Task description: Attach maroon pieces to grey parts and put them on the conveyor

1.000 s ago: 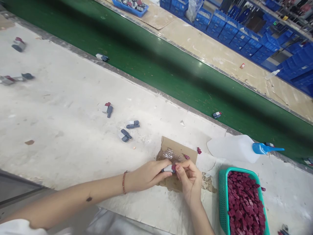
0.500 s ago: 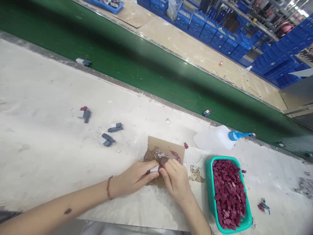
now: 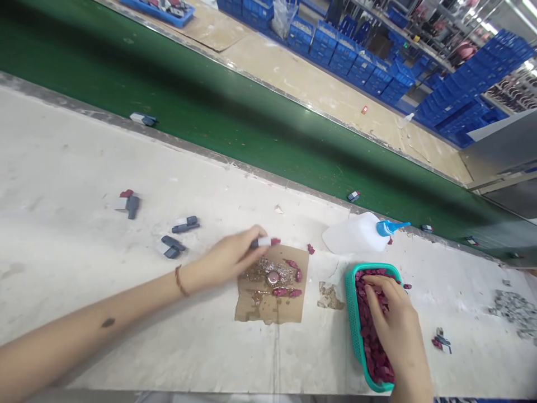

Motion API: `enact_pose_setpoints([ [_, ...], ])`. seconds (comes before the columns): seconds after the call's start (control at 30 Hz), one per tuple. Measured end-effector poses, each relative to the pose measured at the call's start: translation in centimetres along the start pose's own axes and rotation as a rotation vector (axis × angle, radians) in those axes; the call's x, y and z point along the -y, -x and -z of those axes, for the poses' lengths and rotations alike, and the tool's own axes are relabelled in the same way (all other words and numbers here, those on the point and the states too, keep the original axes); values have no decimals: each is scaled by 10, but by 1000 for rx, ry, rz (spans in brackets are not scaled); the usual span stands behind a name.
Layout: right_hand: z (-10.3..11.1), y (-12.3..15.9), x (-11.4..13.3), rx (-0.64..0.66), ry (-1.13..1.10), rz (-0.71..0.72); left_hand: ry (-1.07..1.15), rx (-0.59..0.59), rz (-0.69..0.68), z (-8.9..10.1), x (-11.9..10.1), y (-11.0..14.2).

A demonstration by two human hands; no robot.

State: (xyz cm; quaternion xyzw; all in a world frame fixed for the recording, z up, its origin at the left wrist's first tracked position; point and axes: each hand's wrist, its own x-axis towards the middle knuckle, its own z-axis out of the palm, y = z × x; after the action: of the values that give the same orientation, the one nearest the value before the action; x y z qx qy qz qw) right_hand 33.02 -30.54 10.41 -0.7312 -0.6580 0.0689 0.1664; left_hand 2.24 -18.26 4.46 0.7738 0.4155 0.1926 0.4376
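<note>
Two hands at work: left hand (image 3: 229, 258) pinching small grey-white part (image 3: 265, 242), maroon tip toward 3 o'clock, long axis lying 9-to-3, just above cardboard pad (image 3: 268, 305). Right hand (image 3: 392, 322) in teal basket (image 3: 351, 313), fingers curled loosely among maroon pieces (image 3: 371, 350); grasp not discernible. No legible labels or writing.

Bare white table (image 3: 75, 168) lies open to the left and near edge. Three small grey parts (image 3: 174, 246) sit scattered left of the cardboard (image 3: 268, 305); a white bottle (image 3: 352, 235) blocks behind the teal basket (image 3: 351, 313).
</note>
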Motion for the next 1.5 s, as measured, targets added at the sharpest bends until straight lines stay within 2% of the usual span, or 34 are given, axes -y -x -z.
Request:
enact_pose_setpoints([
  [0.1,-4,0,-41,137,64,3,-71,-131,29,21,11,-41],
  [0.17,-13,-1,-56,177,73,38,-124,-218,24,31,21,-72],
  [0.3,-21,-3,-66,177,67,85,-209,-364,14,41,41,-127],
  [0.4,-18,-4,-69,186,27,110,-267,-426,17,43,53,-145],
  [0.5,-16,-4,-74,188,-25,100,-331,-457,27,50,67,-143],
  [0.57,-17,-6,-78,202,-59,55,-375,-494,55,61,76,-136],
  [0.73,-23,-10,-82,196,-131,-31,-440,-654,203,112,98,-111],
  [0.87,-16,-5,-69,87,-207,-118,-395,-731,276,147,109,-91],
  [1.0,-7,5,-41,46,-460,-275,-248,-723,247,160,113,-84],
  [1.13,-14,8,-11,6,-841,-431,-43,-746,201,156,102,-91],
  [1.23,-26,5,15,62,-1087,-500,155,-720,227,140,85,-94],
  [1.37,-40,-7,50,198,-1352,-530,458,-507,301,97,56,-76],
  [1.47,-52,-15,68,300,-1453,-511,652,-308,321,55,35,-45],
  [1.5,-57,-17,72,316,-1460,-503,795,-203,321,41,29,-34],
])
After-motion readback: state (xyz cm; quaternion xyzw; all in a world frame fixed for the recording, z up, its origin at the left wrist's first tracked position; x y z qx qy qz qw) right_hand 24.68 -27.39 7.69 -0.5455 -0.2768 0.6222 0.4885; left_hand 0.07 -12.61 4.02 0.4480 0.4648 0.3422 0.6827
